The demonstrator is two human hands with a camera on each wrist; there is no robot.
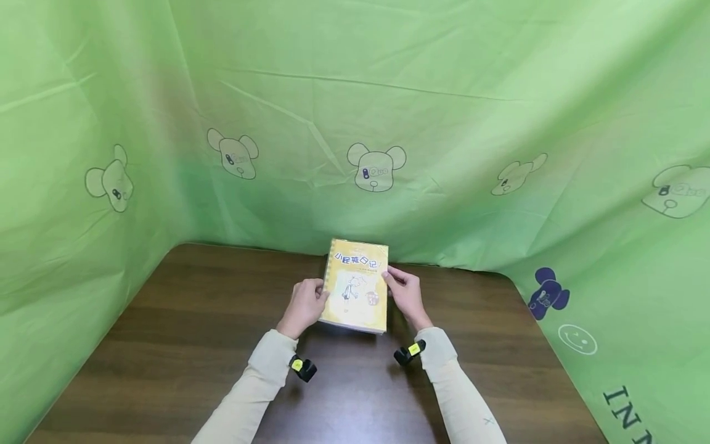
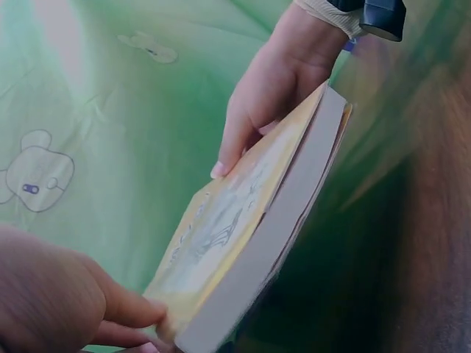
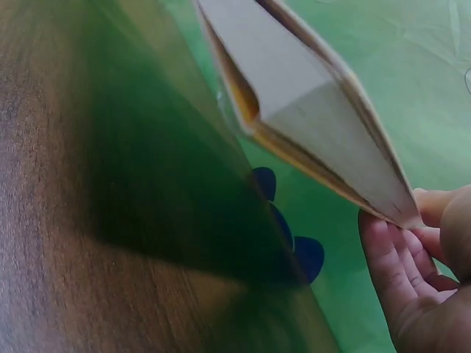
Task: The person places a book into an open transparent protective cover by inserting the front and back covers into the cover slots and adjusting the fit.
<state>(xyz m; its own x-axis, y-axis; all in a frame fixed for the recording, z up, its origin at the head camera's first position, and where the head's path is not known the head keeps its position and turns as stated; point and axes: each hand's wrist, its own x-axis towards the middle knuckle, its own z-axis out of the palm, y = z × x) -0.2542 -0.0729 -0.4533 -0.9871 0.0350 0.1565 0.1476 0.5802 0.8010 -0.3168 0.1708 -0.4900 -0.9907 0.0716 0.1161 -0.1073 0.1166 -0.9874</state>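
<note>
A yellow paperback book with a cartoon figure and blue title lettering is held front cover up, tilted, above the table near its back edge. My left hand grips its left edge, thumb on the cover. On the opposite edge my right hand pinches the book, thumb on top and fingers beneath. The left wrist view shows the page block of the book along its lower side, with the left hand at the near corner. From the right wrist, the right hand has its fingers under the cover.
The brown wooden table reaches back to a green cloth curtain printed with bear heads, which also hangs at both sides. A dark strap with a small camera sits on the left wrist, another on the right.
</note>
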